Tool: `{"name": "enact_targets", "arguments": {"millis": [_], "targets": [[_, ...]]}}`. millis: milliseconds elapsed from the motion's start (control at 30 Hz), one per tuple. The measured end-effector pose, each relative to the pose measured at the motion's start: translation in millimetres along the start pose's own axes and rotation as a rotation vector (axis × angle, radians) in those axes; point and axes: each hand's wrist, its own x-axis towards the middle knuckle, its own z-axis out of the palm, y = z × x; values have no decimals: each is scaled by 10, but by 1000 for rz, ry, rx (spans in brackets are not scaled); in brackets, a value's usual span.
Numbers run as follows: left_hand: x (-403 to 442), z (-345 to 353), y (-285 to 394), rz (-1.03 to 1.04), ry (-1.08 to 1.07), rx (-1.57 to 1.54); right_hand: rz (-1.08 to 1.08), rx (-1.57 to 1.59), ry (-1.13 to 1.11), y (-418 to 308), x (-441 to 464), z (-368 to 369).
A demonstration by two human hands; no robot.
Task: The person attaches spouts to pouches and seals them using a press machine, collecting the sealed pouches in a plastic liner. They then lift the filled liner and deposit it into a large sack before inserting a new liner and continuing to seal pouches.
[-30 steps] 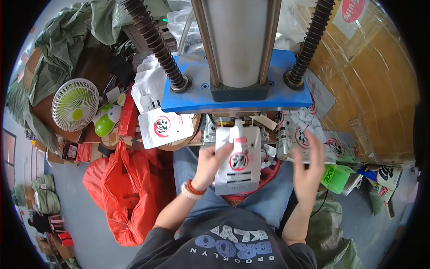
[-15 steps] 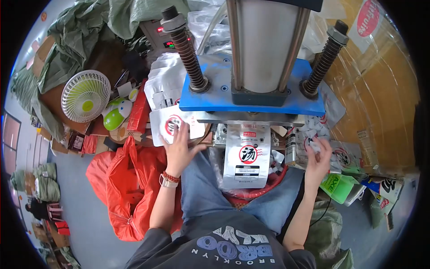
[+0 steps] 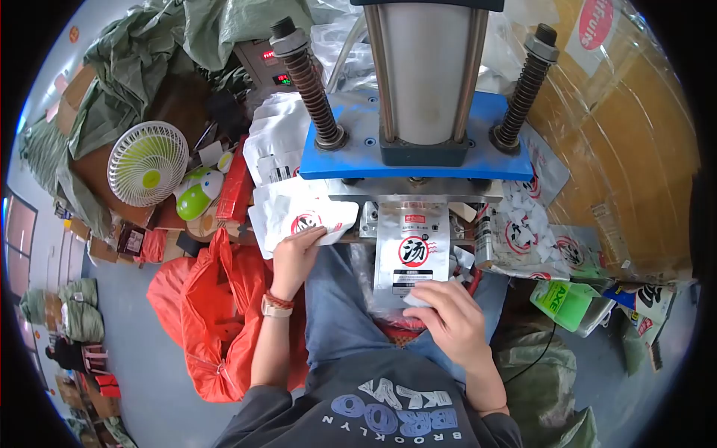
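My left hand [image 3: 295,257] is closed on the lower right edge of a white printed pouch [image 3: 323,217], which is lifted and bent over other pouches at the left. With my right hand [image 3: 452,321] I pinch a small white piece [image 3: 416,300] near the bottom of a silver pouch [image 3: 413,257]. That silver pouch hangs down in front, its top end under the blue press plate [image 3: 418,166]. More small white pieces [image 3: 532,240] lie in a heap on silver pouches at the right.
A white and green fan [image 3: 149,164] and a green round-headed object [image 3: 199,194] are at the left, above a red bag [image 3: 216,321]. On the right are a large cardboard box [image 3: 620,149] and a green container [image 3: 562,305].
My right hand has come from the white pieces at the right to the silver pouch's lower end, with a piece in its fingers. My left hand has closed on a pouch and lifted its edge.
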Motion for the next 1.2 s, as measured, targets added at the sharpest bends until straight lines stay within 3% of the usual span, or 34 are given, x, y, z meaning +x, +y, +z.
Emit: {"name": "enact_targets", "arguments": {"millis": [33, 67, 167, 233, 300, 367, 433, 500, 533, 567, 633, 667, 733, 767, 833, 900, 933, 1000, 1033, 1067, 1167, 1200], "targets": [[-17, -94, 93, -146, -125, -127, -18, -30, 89, -88, -10, -87], [-8, -213, 226, -178, -68, -193, -33, -59, 184, -158, -9, -151], [-120, -351, 676, -53, 160, -241, -72, -236, 339, -256, -29, -254], [-140, -431, 1075, 179, 130, -153, -104, -256, 210, -145, 111, -135], [-161, -469, 1248, 382, 69, -161, -167, -271, -74, -42, 121, -142], [-179, -568, 1327, 437, -27, -302, -310, -302, -79, -259, 71, -324], [-148, -677, 1367, 471, -206, -531, -287, -138, -72, -363, -20, -421], [-189, -533, 1383, 373, -335, -606, -211, -83, -70, -226, 31, -430], [-222, -406, 1371, 434, -209, -627, -199, -70, -56, -231, 18, -417], [-282, -150, 1310, 432, -210, -627, -27, -120, -130, 69, 78, -331], [-363, 381, 1179, -338, -469, -876, 190, -168, -46, 272, 110, -145], [-300, 454, 1173, -326, -468, -875, 184, -172, -36, 267, 119, -203], [-166, 550, 1169, -663, -367, -1008, 178, -231, 112, 245, 76, -459], [-57, 561, 1134, -715, -357, -1122, 229, -249, 224, 275, 12, -583], [224, 473, 1224, -780, -337, -1314, 349, -463, 346, 381, 47, -764], [308, 646, 1084, -800, -337, -1344, 380, -883, 288, 890, -1, -734], [311, 667, 1075, -792, -341, -1365, 380, -880, 287, 1036, -89, -713], [308, 654, 1078, -772, -336, -1287, 630, -758, 50, 1184, -153, -656], [299, 623, 1086, -784, -338, -1299, 616, -751, 45, 1171, -174, -645], [314, 494, 963, -663, -522, -1000, 591, -658, -20, 1089, -264, -633], [192, 160, 823, -266, 46, -275, 543, -488, -23, 976, -318, -667], [160, 114, 766, -213, 56, 140, 480, -371, -33, 970, -321, -713]]}}
